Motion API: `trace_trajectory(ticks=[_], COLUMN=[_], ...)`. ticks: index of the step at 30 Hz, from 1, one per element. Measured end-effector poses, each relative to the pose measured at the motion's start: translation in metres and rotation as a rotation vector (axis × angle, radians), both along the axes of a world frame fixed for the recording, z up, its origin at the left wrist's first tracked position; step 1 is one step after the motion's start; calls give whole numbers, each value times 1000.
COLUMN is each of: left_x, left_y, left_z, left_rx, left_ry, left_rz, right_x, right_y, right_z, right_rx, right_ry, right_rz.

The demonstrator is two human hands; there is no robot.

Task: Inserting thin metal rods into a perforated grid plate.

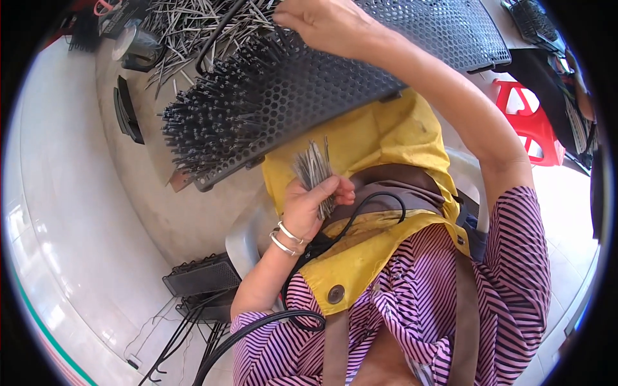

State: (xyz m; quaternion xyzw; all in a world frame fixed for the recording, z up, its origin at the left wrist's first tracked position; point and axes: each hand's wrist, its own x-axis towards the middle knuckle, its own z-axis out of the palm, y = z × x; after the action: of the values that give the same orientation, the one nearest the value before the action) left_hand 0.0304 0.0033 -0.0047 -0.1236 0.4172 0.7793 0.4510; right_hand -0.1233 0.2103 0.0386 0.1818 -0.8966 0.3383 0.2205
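My left hand point(309, 201) is closed around a bundle of thin grey metal-looking strips point(313, 166), held upright above my lap. A black perforated board point(322, 96) lies slanted in front of me. Many thin dark pins point(206, 119) stand packed in the holes of its left part, while the holes further right show bare. My right hand point(318, 22) is raised over the far edge of the board, its fingers pinched together. Whatever those fingers hold, if anything, cannot be made out. The yellow apron point(386, 138) covers my lap below the board.
A loose heap of grey strips point(193, 29) lies beyond the board, with a cylindrical container point(136, 46) beside it. A black cable point(215, 38) bends down near the pins. At the right are a red stool point(531, 122) and another person's arm point(582, 90). Black racks point(206, 280) stand lower left.
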Motion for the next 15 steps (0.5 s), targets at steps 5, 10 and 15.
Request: trace_trajectory(ticks=[5, 10, 15], left_x=[1, -3, -6], left_y=[3, -2, 0], left_z=[3, 7, 11], left_rx=[55, 119, 176], left_ry=[-10, 0, 50], left_rz=[-1, 20, -4], right_x=[5, 82, 146], right_y=[-3, -15, -39], right_z=[6, 25, 11], right_rx=[243, -150, -558], right_ry=[-215, -173, -822], right_rz=[-152, -199, 17])
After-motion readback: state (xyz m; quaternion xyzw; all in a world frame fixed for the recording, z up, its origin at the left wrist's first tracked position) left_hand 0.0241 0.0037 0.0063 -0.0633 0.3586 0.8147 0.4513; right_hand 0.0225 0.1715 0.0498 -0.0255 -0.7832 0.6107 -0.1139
